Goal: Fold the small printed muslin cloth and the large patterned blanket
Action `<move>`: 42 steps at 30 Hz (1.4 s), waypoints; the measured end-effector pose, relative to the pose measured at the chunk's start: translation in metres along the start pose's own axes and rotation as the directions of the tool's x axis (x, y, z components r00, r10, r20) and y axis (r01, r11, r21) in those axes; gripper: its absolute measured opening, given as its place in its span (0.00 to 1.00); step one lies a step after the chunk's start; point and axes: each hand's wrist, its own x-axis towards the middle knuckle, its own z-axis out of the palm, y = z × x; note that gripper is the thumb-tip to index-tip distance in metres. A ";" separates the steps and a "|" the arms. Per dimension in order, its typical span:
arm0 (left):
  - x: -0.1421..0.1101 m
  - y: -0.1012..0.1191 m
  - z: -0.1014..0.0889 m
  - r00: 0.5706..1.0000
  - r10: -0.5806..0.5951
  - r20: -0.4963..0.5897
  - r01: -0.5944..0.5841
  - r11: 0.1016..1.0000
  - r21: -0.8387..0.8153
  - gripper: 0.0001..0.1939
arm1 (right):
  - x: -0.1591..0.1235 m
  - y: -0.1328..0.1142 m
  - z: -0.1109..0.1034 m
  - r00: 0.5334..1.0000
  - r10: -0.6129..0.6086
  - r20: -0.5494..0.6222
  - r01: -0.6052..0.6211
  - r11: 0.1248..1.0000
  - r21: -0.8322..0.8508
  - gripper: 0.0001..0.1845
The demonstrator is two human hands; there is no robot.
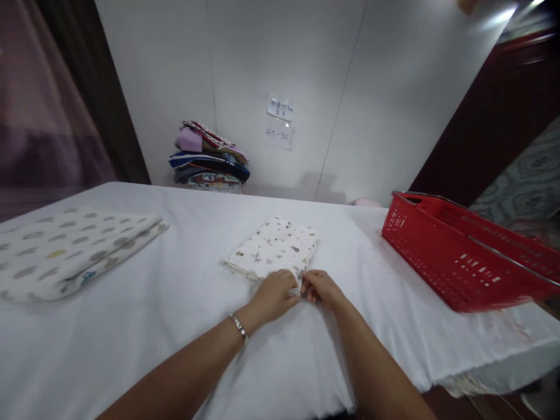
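Observation:
A folded white cloth point(280, 245) with small printed figures lies flat in the middle of the white-covered table. My left hand point(276, 294), with a silver bracelet on its wrist, rests on the cloth's near corner, fingers curled over the edge. Close beside it, my right hand point(321, 287) pinches the same corner between thumb and fingers. The fingertips of both hands nearly meet there, and the bit of fabric between them is partly hidden.
A larger folded cloth point(87, 245) with grey cloud-like prints lies at the left. On the right stands a red plastic basket point(464, 256) with metal handles. Behind the table, a stack of folded fabrics point(212, 160) sits against the white wall, near taped paper notes point(280, 109).

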 end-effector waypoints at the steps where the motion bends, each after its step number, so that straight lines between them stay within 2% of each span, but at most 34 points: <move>1: 0.000 0.000 0.001 1.000 0.004 -0.001 -0.004 1.000 0.012 0.03 | 0.000 0.000 0.001 1.000 -0.009 -0.012 0.009 1.000 -0.010 0.21; 6: -0.002 -0.002 0.003 0.999 0.049 -0.003 -0.048 0.997 0.066 0.02 | 0.002 0.002 0.006 0.996 -0.041 -0.079 0.035 0.997 -0.065 0.15; 9: -0.001 -0.002 0.003 0.997 0.076 0.017 -0.077 0.991 0.111 0.03 | 0.001 0.003 0.006 0.982 -0.095 -0.166 0.062 0.980 -0.191 0.12; 11: -0.001 -0.002 0.002 0.995 0.100 0.029 -0.102 0.986 0.130 0.04 | -0.002 0.000 0.008 0.935 -0.249 -0.254 0.162 0.934 -0.319 0.10; 13: -0.001 -0.002 0.004 0.993 0.113 0.034 -0.117 0.984 0.137 0.05 | -0.008 -0.008 0.014 0.848 -0.448 -0.285 0.298 0.845 -0.444 0.08; 15: 0.000 -0.002 0.006 0.994 0.105 0.035 -0.109 0.984 0.139 0.06 | -0.012 -0.019 0.021 0.786 -0.580 -0.214 0.396 0.739 -0.546 0.09; 17: 0.000 -0.001 0.007 0.997 0.079 0.022 -0.082 0.987 0.139 0.06 | -0.010 -0.031 0.026 0.775 -0.628 -0.073 0.452 0.631 -0.631 0.13; 19: -0.001 -0.001 0.007 0.997 0.074 0.018 -0.076 0.989 0.131 0.06 | 0.000 -0.039 0.027 0.784 -0.617 0.065 0.473 0.526 -0.707 0.19; 22: -0.003 0.001 0.004 0.995 0.098 0.038 -0.102 0.986 0.129 0.06 | 0.023 -0.040 0.021 0.864 -0.471 0.180 0.393 0.404 -0.826 0.28; 25: -0.005 0.002 0.003 0.994 0.098 0.046 -0.103 0.983 0.150 0.07 | 0.039 -0.031 0.012 0.924 -0.327 0.198 0.297 0.286 -0.911 0.30; 27: -0.005 0.003 0.003 0.995 0.090 0.038 -0.094 0.983 0.154 0.10 | 0.043 -0.027 0.009 0.930 -0.301 0.209 0.284 0.233 -0.930 0.30; 30: -0.004 0.005 0.004 0.997 0.074 0.032 -0.078 0.986 0.150 0.10 | 0.050 -0.032 0.006 0.937 -0.260 0.231 0.286 0.200 -0.937 0.29; 34: -0.003 0.009 0.001 0.996 0.046 0.074 -0.055 0.990 0.133 0.10 | 0.076 -0.057 0.004 0.933 -0.317 0.168 0.236 0.189 -0.953 0.29; 37: -0.002 0.011 -0.002 0.995 0.027 0.091 -0.038 0.991 0.125 0.11 | 0.104 -0.072 -0.004 0.937 -0.341 0.072 0.138 0.173 -0.975 0.31; 39: -0.002 0.011 -0.003 0.995 0.021 0.098 -0.033 0.991 0.128 0.11 | 0.120 -0.071 -0.013 0.948 -0.316 -0.035 0.024 0.179 -0.983 0.31; 42: -0.003 0.010 -0.003 0.994 0.004 0.111 -0.017 0.993 0.119 0.11 | 0.135 -0.057 -0.028 0.949 -0.263 -0.175 -0.120 0.212 -0.970 0.33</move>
